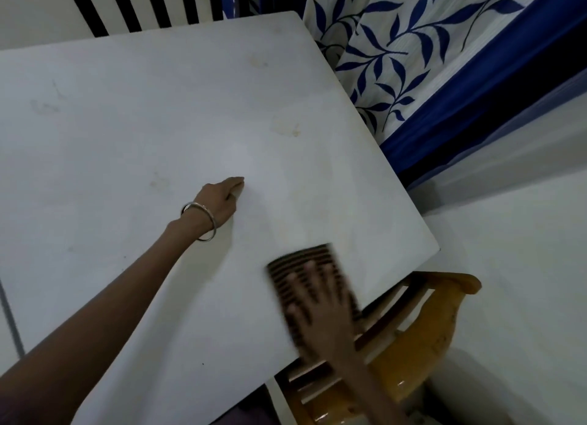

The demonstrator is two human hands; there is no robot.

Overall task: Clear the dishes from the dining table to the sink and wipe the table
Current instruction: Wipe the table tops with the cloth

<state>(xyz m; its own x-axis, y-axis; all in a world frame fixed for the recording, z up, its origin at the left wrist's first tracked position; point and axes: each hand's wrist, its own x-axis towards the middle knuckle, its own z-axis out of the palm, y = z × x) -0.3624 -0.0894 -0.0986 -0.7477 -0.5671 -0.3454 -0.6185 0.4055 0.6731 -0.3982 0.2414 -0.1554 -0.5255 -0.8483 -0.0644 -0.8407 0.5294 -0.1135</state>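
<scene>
Right hand (320,300), fingers spread flat, presses a striped cloth (301,259) near the table's (127,138) right edge. Left hand (219,199) rests empty. Yellowish stains (286,127) lie straight ahead of the cloth.

Matt and smooth across the white desk (127,145), like laminate or painted board, dulled in places by faint yellowish stains. Soft fabric in the striped brown-and-black cloth (303,258), too blurred to judge the weave. Polished silver metal in the 1 bangle (214,225), catching the light. Glossy varnished wood, amber, on the chair (440,329), with bright highlights. Thin ribbed textile in the curtain (413,43), matt, printed with blue leaves. Smooth, pale and faintly sheeny on the floor (524,265).
</scene>
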